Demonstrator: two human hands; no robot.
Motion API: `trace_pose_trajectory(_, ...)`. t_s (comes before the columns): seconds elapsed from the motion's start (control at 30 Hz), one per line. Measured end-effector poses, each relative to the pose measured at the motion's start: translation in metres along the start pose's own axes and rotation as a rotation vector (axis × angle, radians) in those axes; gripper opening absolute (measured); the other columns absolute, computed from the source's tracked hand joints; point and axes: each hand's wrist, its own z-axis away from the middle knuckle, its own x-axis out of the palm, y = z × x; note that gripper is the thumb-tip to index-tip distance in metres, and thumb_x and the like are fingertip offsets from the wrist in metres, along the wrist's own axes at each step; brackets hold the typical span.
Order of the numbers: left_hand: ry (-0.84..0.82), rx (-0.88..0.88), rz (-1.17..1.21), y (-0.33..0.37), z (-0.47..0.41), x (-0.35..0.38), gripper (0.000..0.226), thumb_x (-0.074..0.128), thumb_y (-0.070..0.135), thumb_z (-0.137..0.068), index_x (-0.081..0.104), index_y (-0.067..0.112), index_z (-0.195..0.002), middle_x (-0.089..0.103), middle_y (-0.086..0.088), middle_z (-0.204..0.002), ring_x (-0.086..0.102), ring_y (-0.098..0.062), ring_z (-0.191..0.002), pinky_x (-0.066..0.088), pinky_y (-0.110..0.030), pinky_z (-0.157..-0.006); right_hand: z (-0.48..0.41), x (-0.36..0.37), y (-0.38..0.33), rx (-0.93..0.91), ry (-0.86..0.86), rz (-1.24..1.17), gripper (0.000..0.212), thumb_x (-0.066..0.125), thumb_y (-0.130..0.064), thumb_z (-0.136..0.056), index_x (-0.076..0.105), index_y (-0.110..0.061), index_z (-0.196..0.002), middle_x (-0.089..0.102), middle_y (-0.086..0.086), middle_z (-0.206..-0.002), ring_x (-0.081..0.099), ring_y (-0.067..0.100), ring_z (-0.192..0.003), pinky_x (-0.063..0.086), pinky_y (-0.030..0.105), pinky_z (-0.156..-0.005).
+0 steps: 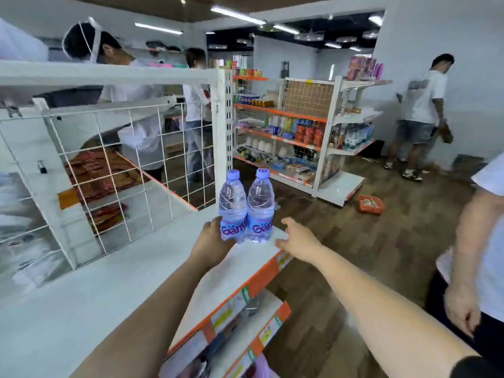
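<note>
Two clear water bottles [246,207] with pale blue caps and blue labels lettered in purple, white shelf [122,271] edged in orange, white wire grid panel [122,170], dark wood-patterned floor [381,236], orange basket [371,204], white walls [463,36].

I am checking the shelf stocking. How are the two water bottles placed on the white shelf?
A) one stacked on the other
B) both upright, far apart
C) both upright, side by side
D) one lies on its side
C: the left water bottle and the right water bottle both stand upright, caps up, close side by side on the white shelf.
</note>
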Motion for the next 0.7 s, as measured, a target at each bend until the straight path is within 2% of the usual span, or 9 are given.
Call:
trace_pose_trajectory(0.07, 0.04, -0.017, 0.055, -0.002, -0.015, -0.001, 0.06, 0.06, 0.017, -0.089, 0.034, 0.004, -0.141, 0.042, -0.018, -0.141, 0.043, -0.034, -0.127, 0.035, -0.034, -0.104, -0.016, 0.003, -0.004, 0.01, 0.027, -0.139, 0.079, 0.069, -0.032, -0.084, 0.026, -0.015, -0.147, 0.039, 0.008, -0.149, 0.044, 0.024, -0.134, 0.04, 0.035, -0.107)
trace_pose_trajectory(0.13, 0.087, -0.01, 0.194, -0.006, -0.033, -0.001, 0.073, 0.073, 0.019, -0.078, 0.035, 0.008, -0.139, 0.046, -0.014, -0.139, 0.046, -0.032, -0.125, 0.039, -0.037, -0.101, -0.033, 0.002, -0.01, -0.012, 0.051, -0.285, 0.085, 0.075, -0.025, -0.079, 0.026, -0.012, -0.146, 0.041, 0.007, -0.147, 0.044, 0.023, -0.134, 0.039, 0.033, -0.105)
trace_pose_trajectory(0.2, 0.068, -0.026, 0.32, -0.01, -0.053, 0.002, 0.082, 0.08, 0.017, -0.067, 0.036, 0.013, -0.137, 0.054, -0.006, -0.13, 0.054, -0.026, -0.115, 0.044, -0.034, -0.095, -0.052, 0.004, -0.016, -0.042, 0.066, -0.416, 0.082, 0.08, -0.017, -0.074, 0.032, -0.011, -0.141, 0.051, 0.005, -0.136, 0.051, 0.021, -0.127, 0.041, 0.031, -0.099)
trace_pose_trajectory(0.23, 0.051, -0.036, 0.332, -0.011, -0.063, 0.004, 0.078, 0.08, 0.016, -0.068, 0.038, 0.014, -0.134, 0.056, -0.003, -0.123, 0.056, -0.023, -0.108, 0.044, -0.031, -0.091, -0.061, 0.004, -0.017, -0.051, 0.059, -0.456, 0.076, 0.08, -0.013, -0.073, 0.037, -0.012, -0.136, 0.055, 0.003, -0.129, 0.054, 0.02, -0.123, 0.043, 0.031, -0.097)
trace_pose_trajectory(0.3, 0.062, -0.06, 0.198, -0.01, -0.082, 0.002, 0.061, 0.076, 0.03, -0.068, 0.048, 0.018, -0.121, 0.06, 0.003, -0.111, 0.059, -0.024, -0.096, 0.047, -0.032, -0.085, -0.08, 0.008, -0.02, -0.075, 0.063, -0.489, 0.053, 0.08, -0.01, -0.071, 0.052, -0.023, -0.113, 0.06, -0.001, -0.114, 0.06, 0.018, -0.112, 0.047, 0.035, -0.097)
trace_pose_trajectory(0.37, 0.079, -0.063, 0.04, -0.009, -0.099, -0.003, 0.064, 0.071, 0.047, -0.054, 0.055, 0.02, -0.11, 0.065, -0.001, -0.106, 0.063, -0.028, -0.095, 0.052, -0.035, -0.08, -0.095, 0.011, -0.022, -0.09, 0.109, -0.504, 0.045, 0.083, -0.025, -0.061, 0.057, -0.029, -0.097, 0.065, -0.006, -0.108, 0.063, 0.014, -0.104, 0.051, 0.037, -0.096)
trace_pose_trajectory(0.47, 0.037, -0.047, 0.014, -0.002, -0.128, -0.001, 0.07, 0.079, 0.043, -0.053, 0.054, 0.018, -0.114, 0.063, -0.003, -0.112, 0.062, -0.028, -0.104, 0.052, -0.038, -0.086, -0.133, 0.012, -0.001, -0.082, 0.135, -0.485, 0.074, 0.078, -0.052, -0.043, 0.061, -0.023, -0.109, 0.072, -0.007, -0.106, 0.068, 0.012, -0.099, 0.055, 0.039, -0.089)
trace_pose_trajectory(0.53, 0.035, -0.017, 0.028, 0.011, -0.147, 0.002, 0.071, 0.083, 0.038, -0.055, 0.052, 0.016, -0.116, 0.063, -0.003, -0.112, 0.062, -0.027, -0.106, 0.051, -0.036, -0.087, -0.155, 0.003, 0.019, -0.08, 0.149, -0.486, 0.078, 0.079, -0.055, -0.042, 0.061, -0.022, -0.11, 0.072, -0.007, -0.105, 0.068, 0.011, -0.097, 0.056, 0.04, -0.088)
trace_pose_trajectory(0.7, -0.054, 0.066, 0.11, 0.069, -0.201, 0.04, 0.087, 0.074, 0.055, -0.04, 0.052, 0.018, -0.115, 0.066, 0.0, -0.113, 0.064, -0.022, -0.103, 0.052, -0.038, -0.09, -0.164, -0.062, 0.063, -0.038, 0.228, -0.522, 0.08, 0.078, -0.049, -0.042, 0.059, -0.022, -0.114, 0.071, -0.005, -0.11, 0.067, 0.013, -0.101, 0.055, 0.038, -0.089)
